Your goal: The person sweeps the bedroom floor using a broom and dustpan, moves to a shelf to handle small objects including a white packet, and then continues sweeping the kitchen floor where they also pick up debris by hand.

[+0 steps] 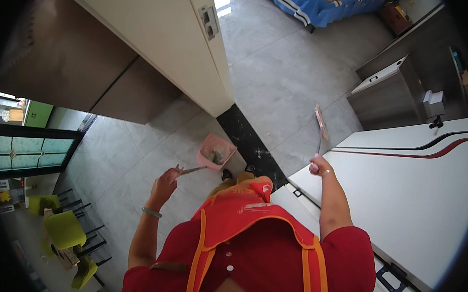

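My left hand (165,185), a green bangle at its wrist, is closed round the thin handle of a pink dustpan (202,157). Some greyish debris (216,155) lies in the pan, which sits low by my feet next to the black threshold strip. Out to the right, my right hand (320,166) grips the handle of a broom (321,123). Its narrow, pale pink head is over the grey tiles past the threshold; whether it touches them I cannot tell.
A black threshold strip (242,132) crosses the doorway. One white door (192,58) stands at the upper left, another (405,174) at the right. A bed with a blue cover (322,4) is at the far end. Green chairs (65,230) stand at the left.
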Motion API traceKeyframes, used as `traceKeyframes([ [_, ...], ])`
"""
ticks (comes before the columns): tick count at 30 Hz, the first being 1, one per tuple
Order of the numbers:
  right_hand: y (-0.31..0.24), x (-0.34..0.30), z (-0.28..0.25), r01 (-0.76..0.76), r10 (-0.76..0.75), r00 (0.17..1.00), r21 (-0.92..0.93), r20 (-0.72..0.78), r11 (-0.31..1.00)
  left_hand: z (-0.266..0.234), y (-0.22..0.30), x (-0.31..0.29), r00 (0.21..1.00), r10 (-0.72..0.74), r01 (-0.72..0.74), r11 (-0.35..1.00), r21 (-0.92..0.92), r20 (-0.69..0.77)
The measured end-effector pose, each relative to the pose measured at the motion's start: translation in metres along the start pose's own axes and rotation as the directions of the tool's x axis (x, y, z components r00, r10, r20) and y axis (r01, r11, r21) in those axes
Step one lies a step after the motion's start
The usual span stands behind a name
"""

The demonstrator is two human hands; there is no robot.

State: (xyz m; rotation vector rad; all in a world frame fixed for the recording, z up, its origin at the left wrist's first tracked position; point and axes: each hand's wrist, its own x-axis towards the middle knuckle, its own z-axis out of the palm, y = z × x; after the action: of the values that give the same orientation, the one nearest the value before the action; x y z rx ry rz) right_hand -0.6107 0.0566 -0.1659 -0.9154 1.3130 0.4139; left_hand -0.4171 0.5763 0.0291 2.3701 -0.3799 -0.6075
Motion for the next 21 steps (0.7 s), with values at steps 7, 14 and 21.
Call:
traceKeyframes([
  [7, 0.044, 0.007, 0.116, -0.039, 0.021, 0.997, -0.253, -0.072, 0.967, -0.011, -0.022, 0.003, 0.999, 0.028, -0.027, 0.999, -0.036, 0.019],
  [14, 0.120, -0.033, 0.256, -0.012, 0.041, 0.997, -0.358, 0.073, 0.934, -0.035, -0.093, -0.008, 0.948, 0.257, -0.278, 0.956, 0.098, 0.189],
  [21, 0.217, -0.036, 0.372, 0.262, -0.105, 0.885, -0.300, 0.453, 0.917, -0.083, -0.172, -0.050, 0.948, 0.299, -0.296, 0.954, -0.043, 0.107],
])
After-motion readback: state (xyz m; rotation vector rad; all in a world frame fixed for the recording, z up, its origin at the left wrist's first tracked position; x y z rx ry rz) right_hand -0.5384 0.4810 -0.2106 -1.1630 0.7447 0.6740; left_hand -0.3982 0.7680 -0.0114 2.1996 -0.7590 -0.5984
